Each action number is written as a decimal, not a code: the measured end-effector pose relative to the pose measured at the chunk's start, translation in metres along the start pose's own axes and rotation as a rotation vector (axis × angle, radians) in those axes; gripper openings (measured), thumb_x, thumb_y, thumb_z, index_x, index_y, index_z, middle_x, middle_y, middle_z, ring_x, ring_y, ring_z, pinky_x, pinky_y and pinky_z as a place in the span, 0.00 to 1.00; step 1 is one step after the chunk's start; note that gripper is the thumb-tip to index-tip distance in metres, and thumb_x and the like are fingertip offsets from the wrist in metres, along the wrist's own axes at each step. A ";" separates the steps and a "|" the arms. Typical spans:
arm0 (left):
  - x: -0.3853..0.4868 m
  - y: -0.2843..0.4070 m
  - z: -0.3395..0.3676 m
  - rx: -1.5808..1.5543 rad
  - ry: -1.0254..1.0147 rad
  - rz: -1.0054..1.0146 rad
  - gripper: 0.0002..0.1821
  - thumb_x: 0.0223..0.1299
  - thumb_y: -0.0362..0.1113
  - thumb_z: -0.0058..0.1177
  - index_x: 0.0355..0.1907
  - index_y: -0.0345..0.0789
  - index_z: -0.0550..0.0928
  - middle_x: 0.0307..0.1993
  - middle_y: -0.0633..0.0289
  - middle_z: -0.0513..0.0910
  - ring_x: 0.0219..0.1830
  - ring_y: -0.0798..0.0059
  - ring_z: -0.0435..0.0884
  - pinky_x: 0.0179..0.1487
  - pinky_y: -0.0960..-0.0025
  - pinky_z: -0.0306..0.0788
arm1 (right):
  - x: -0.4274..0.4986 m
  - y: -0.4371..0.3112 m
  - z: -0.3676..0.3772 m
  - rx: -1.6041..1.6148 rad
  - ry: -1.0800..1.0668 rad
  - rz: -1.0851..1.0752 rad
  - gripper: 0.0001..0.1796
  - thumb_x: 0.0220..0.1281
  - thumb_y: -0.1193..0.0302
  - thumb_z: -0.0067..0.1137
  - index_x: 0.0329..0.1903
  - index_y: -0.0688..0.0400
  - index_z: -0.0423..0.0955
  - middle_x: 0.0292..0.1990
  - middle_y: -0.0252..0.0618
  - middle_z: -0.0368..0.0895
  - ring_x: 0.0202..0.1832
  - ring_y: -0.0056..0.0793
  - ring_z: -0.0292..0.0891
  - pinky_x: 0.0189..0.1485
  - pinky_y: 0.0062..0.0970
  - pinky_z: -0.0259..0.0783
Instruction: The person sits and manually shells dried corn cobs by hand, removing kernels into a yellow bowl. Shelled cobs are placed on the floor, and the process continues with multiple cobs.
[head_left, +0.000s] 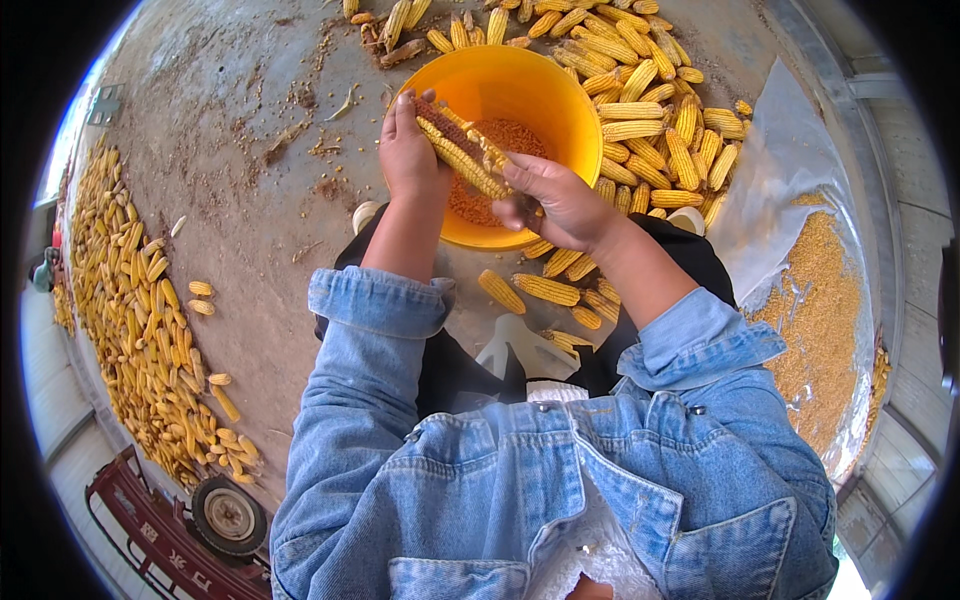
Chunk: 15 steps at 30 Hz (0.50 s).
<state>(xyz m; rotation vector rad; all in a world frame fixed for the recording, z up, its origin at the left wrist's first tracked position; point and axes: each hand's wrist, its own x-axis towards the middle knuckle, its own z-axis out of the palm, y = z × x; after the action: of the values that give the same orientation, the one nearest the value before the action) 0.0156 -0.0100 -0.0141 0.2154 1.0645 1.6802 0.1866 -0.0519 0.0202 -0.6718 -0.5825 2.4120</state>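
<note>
A partly shelled ear of corn (461, 154) is held slantwise above a round yellow bucket (577, 112). Its bare reddish cob shows along the upper side, with rows of yellow kernels left beside it. My left hand (412, 146) grips the upper left end of the ear. Around its lower right end, my right hand (551, 195) has its thumb on the kernels; its fingertips look slightly blurred. Inside the bucket lie loose orange kernels (480, 206). Both hands are over the bucket's opening, between my knees.
A heap of whole corn ears (637, 127) lies beyond and right of the bucket, with more ears (547, 289) nearer me. Loose kernels (814, 315) cover plastic sheeting (765, 180) at right. A long corn pile (150, 330) runs along the left, near a red vehicle's wheel (229, 515).
</note>
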 end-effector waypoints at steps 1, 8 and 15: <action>-0.001 -0.001 0.000 0.021 -0.009 0.012 0.12 0.71 0.41 0.41 0.46 0.35 0.72 0.41 0.59 0.79 0.39 0.68 0.78 0.41 0.61 0.77 | 0.002 0.002 -0.001 0.000 -0.001 0.001 0.18 0.72 0.63 0.45 0.56 0.62 0.65 0.38 0.35 0.72 0.31 0.20 0.67 0.32 0.20 0.69; -0.005 -0.003 0.004 0.085 -0.060 0.028 0.13 0.70 0.41 0.44 0.47 0.34 0.74 0.40 0.58 0.81 0.39 0.69 0.79 0.40 0.63 0.78 | 0.002 0.002 0.000 -0.037 0.119 0.135 0.18 0.72 0.58 0.45 0.51 0.60 0.67 0.36 0.37 0.74 0.27 0.20 0.65 0.27 0.21 0.67; -0.001 0.002 0.003 0.061 -0.069 -0.015 0.14 0.71 0.41 0.42 0.50 0.34 0.72 0.43 0.57 0.80 0.43 0.67 0.78 0.44 0.63 0.77 | -0.001 -0.003 0.003 0.031 0.050 0.086 0.16 0.72 0.62 0.43 0.51 0.61 0.67 0.36 0.39 0.75 0.32 0.23 0.68 0.35 0.24 0.68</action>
<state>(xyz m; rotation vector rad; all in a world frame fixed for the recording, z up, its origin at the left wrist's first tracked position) 0.0164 -0.0092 -0.0105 0.3018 1.0634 1.6166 0.1875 -0.0508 0.0243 -0.7562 -0.5042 2.4710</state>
